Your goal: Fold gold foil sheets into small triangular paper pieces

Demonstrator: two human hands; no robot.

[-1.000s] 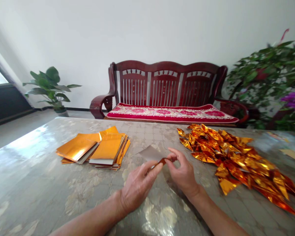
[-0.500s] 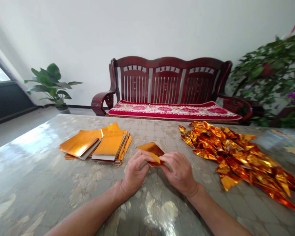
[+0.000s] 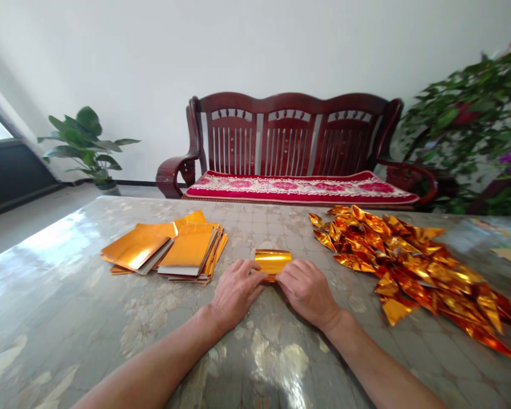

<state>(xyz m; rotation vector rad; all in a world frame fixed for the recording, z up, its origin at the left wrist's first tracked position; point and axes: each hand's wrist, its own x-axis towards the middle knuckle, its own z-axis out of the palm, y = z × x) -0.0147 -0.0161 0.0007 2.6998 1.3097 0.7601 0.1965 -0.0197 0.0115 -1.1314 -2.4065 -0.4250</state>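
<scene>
A sheet of gold foil paper (image 3: 273,258) lies on the table between my hands, its far side curved over into a shiny roll. My left hand (image 3: 237,289) grips the near left edge with thumb and fingers. On the near right edge, my right hand (image 3: 309,292) is closed with its fingertips pinching the paper. Left of my hands are stacks of flat gold foil paper (image 3: 187,247), some showing pale undersides. Over on the right lies a heap of folded gold foil pieces (image 3: 409,267) with pointed ends.
The table (image 3: 153,341) has a glossy, flower-patterned cover. Behind it stands a dark red wooden bench (image 3: 287,136) with a red and white cushion (image 3: 298,187). Clear plastic wrapping (image 3: 481,236) lies at the right edge. Potted plants (image 3: 85,142) stand on both sides.
The gold paper has gone from raised and angled in my fingers to down on the table, squared in front of me with its far side curved. Both hands have lowered with it.
</scene>
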